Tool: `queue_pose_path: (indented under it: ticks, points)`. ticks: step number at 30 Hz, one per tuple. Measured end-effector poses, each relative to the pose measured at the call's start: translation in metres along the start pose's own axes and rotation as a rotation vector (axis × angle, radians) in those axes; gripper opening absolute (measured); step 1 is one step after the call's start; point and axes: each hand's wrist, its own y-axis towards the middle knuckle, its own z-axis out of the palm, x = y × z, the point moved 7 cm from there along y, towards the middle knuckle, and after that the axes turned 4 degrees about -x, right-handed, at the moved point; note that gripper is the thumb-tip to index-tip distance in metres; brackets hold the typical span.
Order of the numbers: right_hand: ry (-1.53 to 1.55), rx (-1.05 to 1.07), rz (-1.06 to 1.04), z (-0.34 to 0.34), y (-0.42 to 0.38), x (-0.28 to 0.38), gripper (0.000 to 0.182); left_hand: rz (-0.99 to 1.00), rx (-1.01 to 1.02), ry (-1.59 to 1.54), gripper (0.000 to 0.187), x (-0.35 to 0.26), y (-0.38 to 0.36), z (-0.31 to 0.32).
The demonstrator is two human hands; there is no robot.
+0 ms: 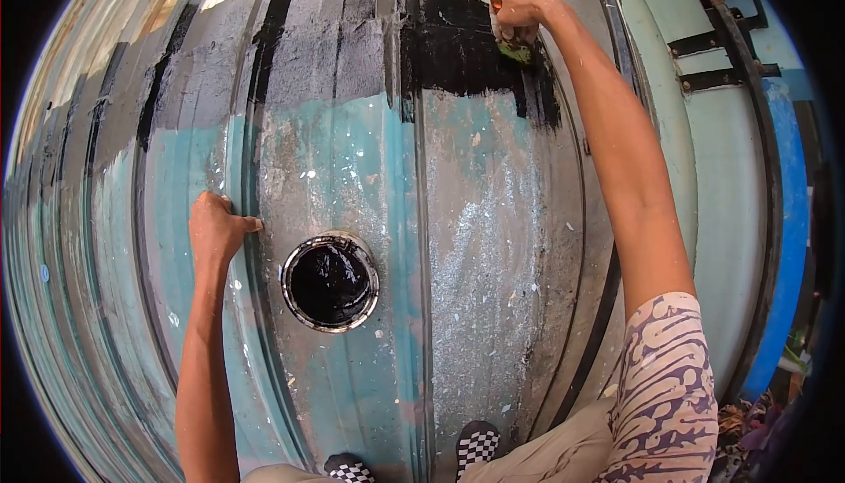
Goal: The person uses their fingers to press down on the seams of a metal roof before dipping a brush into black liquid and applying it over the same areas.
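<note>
My right hand (519, 12) is closed around a paintbrush (514, 52); an orange part of it shows beside my fingers, and the bristle end looks green and dark. The brush rests on wet black paint (453, 43) on the corrugated metal roof sheet (334, 395). My left hand (218, 226) is closed over a raised roof rib (236, 175), the thumb lying across it and the fingers curled, partly hidden. Between my arms, nearer my feet, an open round can (295, 259) stands in a flat channel, holding glossy black paint, its rim smeared.
Old teal paint, bare grey patches and pale flakes cover the near sheet. A duller dark band (308, 69) crosses the ribs farther up. My checkered shoes (478, 443) are on the sheet. Along the right side run a pale wall (731, 149), dark metal brackets (704, 43) and a blue strip (783, 219).
</note>
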Motion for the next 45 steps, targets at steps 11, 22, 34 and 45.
queue_pose_path:
  ticks: [11, 22, 34, 45]
  points:
    - [0.094, -0.959, -0.306, -0.014, 0.036, -0.026, 0.023, -0.017, 0.026, 0.009, 0.041, 0.006, 0.003, 0.005]
    - [0.464, -0.033, -0.106, -0.016, 0.015, -0.019, 0.016, 0.003, 0.005, 0.014, 0.044, 0.006, 0.003, 0.003]
    - [1.193, -0.139, -0.236, 0.024, -0.028, 0.014, 0.014, -0.011, 0.017, 0.064, 0.043, 0.005, 0.002, 0.002]
    - [0.155, -0.765, 0.022, -0.007, -0.018, 0.008, 0.026, -0.027, -0.012, 0.021, 0.040, 0.013, 0.003, 0.004]
